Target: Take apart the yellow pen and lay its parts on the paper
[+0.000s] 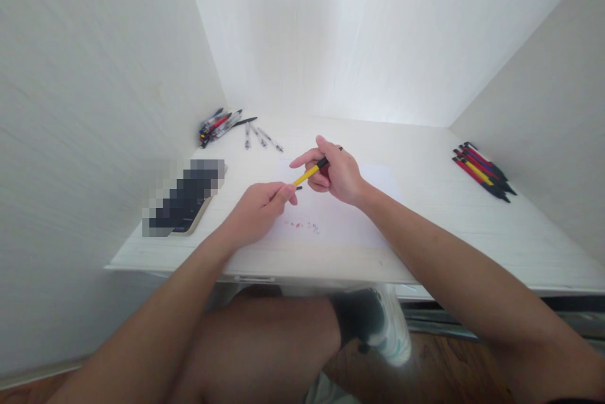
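Note:
A yellow pen with black ends is held over the middle of the white desk. My right hand grips its black upper part. My left hand pinches its lower tip between thumb and fingers. Both hands hover above a white sheet of paper that carries a few small red marks.
A pile of mixed pens and three clear pens lie at the back left. A row of red, blue and yellow pens lies at the right. A blurred phone-like object rests at the left. Walls close in on three sides.

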Available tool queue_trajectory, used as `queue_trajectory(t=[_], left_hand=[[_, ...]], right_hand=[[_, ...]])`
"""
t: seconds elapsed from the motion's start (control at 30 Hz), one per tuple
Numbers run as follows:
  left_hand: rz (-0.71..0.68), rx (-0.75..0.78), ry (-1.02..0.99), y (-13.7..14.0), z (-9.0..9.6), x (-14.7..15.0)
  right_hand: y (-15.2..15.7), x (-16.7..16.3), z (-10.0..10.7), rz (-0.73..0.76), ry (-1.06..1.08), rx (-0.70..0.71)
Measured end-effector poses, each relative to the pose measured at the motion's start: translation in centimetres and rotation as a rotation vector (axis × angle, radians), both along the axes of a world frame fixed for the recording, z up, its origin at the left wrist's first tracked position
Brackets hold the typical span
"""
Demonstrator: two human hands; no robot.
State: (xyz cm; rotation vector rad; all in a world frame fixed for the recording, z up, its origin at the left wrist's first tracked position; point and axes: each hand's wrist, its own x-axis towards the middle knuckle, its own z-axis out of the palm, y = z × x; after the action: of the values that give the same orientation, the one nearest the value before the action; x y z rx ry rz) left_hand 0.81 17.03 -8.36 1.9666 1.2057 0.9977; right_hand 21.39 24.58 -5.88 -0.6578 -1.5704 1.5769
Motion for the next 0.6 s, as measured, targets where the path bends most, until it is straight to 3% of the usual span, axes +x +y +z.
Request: queue_trajectory(t=[0.27, 0.4, 0.6], left_hand=[[0.144, 0.119, -0.030, -0.3, -0.5, 0.4], [0.187, 0.282, 0.016, -0.3, -0.5, 0.4], [0.248, 0.377, 0.028, -0.2, -0.2, 0.7]], right_hand=[[0.1, 0.0, -0.5, -0.112, -0.223, 0.098], [0.1, -0.2, -1.0, -0.106, -0.308, 0.119], [-0.1, -0.2, -0.2, -0.172, -0.535, 0.183]])
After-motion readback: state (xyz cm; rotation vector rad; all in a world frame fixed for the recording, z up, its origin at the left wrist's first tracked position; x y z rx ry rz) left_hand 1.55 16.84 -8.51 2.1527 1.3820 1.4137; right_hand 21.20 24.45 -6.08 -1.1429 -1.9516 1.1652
